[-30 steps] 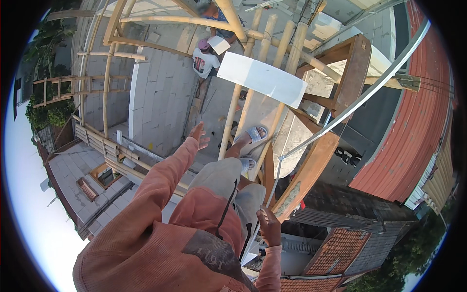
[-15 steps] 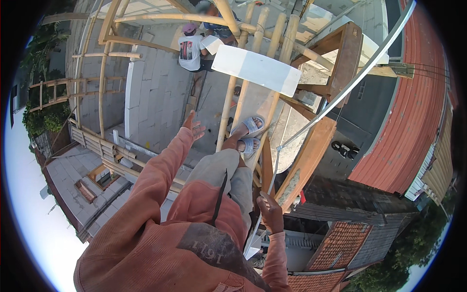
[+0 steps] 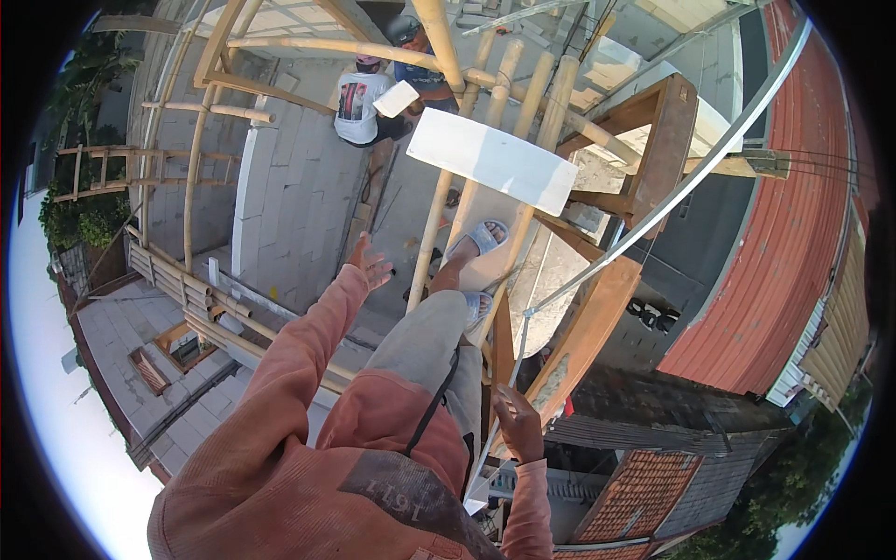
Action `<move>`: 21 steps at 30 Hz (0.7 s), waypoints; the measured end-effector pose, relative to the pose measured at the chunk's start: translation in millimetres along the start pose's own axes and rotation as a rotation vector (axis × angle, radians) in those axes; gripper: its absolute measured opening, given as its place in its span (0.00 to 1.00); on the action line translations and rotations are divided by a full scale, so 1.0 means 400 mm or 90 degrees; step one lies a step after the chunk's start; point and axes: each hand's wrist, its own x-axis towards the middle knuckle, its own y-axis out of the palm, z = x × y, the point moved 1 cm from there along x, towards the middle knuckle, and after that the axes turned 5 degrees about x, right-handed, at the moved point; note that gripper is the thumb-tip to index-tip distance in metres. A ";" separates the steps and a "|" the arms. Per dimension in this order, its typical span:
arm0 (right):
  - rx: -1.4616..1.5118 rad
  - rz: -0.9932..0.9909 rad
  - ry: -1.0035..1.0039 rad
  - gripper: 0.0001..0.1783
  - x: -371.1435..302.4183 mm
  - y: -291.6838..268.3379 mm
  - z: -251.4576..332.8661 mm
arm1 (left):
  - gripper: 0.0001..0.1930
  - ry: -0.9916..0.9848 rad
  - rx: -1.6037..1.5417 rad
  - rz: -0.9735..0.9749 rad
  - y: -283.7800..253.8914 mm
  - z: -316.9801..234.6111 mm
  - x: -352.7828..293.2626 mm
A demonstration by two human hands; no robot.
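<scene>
My left hand (image 3: 371, 265) is stretched forward with its fingers spread, holding nothing, above the lower floor. My right hand (image 3: 521, 425) is beside a thin pale rod (image 3: 489, 446), its fingers loosely bent and apart; whether the fingertips touch the rod I cannot tell. My feet in light-blue sandals (image 3: 490, 237) are on the bamboo poles (image 3: 432, 245) of a scaffold, one ahead of the other. In front of them a long white block (image 3: 493, 161) lies across the poles, partly in shade.
Below, a person in a white shirt (image 3: 362, 105) and one in dark clothing (image 3: 425, 77) are by a small white block (image 3: 397, 99). A brown wooden frame (image 3: 661, 140), a long metal strip (image 3: 695, 168) and a wooden beam (image 3: 586, 327) stand right. Left rises a grey block wall (image 3: 299, 177).
I have stepped, and my sandalled feet are farther apart. My right hand has moved slightly down and loosened beside the rod. The person below has shifted the small white block.
</scene>
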 end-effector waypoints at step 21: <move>0.102 0.075 -0.054 0.38 1.175 0.232 0.052 | 0.71 0.058 -0.380 0.129 0.314 -0.496 0.896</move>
